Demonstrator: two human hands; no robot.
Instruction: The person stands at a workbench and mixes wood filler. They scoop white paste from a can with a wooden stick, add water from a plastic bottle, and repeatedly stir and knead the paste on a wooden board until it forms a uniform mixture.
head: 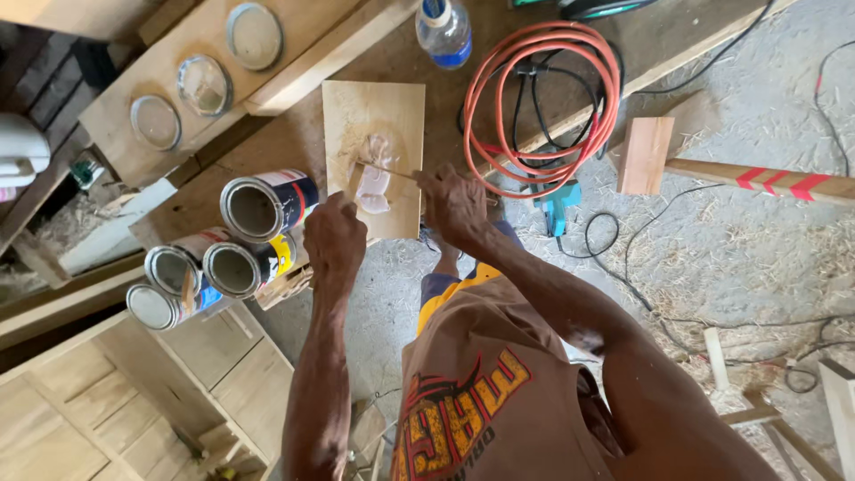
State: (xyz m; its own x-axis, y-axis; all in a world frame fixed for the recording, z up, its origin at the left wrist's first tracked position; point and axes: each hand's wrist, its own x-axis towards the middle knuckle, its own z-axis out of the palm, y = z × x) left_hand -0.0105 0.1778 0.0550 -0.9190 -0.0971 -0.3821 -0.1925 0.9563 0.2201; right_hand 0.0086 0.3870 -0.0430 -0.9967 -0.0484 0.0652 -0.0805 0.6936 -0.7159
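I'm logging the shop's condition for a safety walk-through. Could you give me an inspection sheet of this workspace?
Surface: wooden bench, with sawdust and shavings on the floor beside it.
Job's things: small plywood board carrying a pale blob of paste; thin stick lying across the paste.
Clutter: four open tin cans, three loose lids, plastic bottle, wooden mallet.
Grips: left hand at the board's lower edge; right hand closed on the stick.
Cables: coiled orange hose; black cord trailing over the floor.
Surroundings: unfinished wooden cabinet at lower left.
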